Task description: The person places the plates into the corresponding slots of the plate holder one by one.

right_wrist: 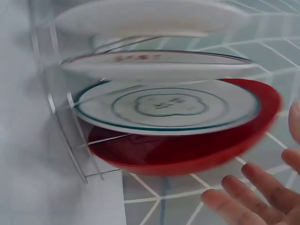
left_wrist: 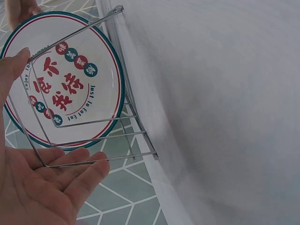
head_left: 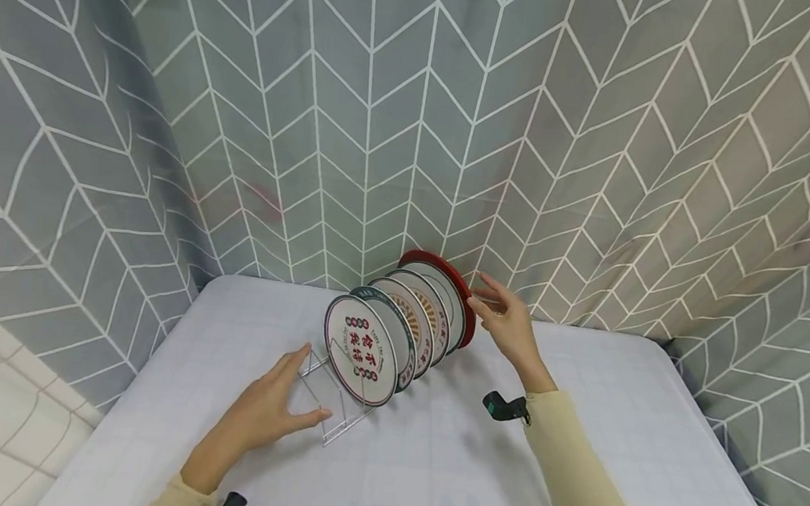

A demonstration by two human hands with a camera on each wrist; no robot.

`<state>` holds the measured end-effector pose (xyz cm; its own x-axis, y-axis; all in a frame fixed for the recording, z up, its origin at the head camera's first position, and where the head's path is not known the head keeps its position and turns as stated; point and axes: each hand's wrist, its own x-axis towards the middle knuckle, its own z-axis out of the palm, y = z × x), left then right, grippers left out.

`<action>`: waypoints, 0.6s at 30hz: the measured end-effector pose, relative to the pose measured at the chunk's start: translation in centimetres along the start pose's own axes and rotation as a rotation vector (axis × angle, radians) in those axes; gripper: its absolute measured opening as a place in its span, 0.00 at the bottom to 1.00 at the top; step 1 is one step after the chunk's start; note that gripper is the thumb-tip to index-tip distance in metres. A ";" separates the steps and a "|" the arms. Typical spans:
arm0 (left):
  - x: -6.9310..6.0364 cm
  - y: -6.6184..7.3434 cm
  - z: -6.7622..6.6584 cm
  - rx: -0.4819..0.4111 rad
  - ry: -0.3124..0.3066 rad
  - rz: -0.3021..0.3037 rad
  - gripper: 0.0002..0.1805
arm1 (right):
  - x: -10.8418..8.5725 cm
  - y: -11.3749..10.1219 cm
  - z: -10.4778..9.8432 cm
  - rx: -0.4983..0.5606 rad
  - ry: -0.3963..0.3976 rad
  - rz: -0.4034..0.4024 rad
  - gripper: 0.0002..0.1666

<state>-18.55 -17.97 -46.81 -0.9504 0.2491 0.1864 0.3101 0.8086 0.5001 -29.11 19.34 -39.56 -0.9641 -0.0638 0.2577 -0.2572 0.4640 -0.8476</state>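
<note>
A wire dish rack (head_left: 348,429) stands on the table and holds several printed white plates on edge in a row. The nearest plate (head_left: 362,346) has red lettering and a dark rim. At the far end of the row leans a red dish (head_left: 469,327), bigger than the white plate (right_wrist: 168,105) beside it. My left hand (head_left: 257,410) is spread at the rack's near end, its thumb and fingers at the end wires; whether they touch is unclear. Beside the red dish, my right hand (head_left: 510,326) has its fingers extended; the right wrist view shows a gap between them.
The white-covered table (head_left: 444,465) lies under the rack. Behind it hangs a grey curtain (head_left: 387,123) with white chevron lines, close to the red dish. Dark wrist cameras are strapped to both wrists.
</note>
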 end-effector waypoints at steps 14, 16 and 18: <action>-0.4 -0.2 0.0 0.007 0.011 0.003 0.60 | -7.1 4.0 -1.5 0.280 0.184 0.266 0.31; -0.2 -0.2 0.0 0.006 0.009 0.001 0.60 | -7.1 4.2 -1.5 0.284 0.190 0.262 0.30; -0.1 -0.2 0.0 0.001 0.000 0.000 0.60 | -7.1 4.2 -1.5 0.284 0.197 0.262 0.30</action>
<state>-18.48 -18.15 -46.91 -0.9504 0.2490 0.1865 0.3099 0.8093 0.4989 -23.26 23.08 -44.25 -0.9755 0.2063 0.0770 -0.0398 0.1784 -0.9831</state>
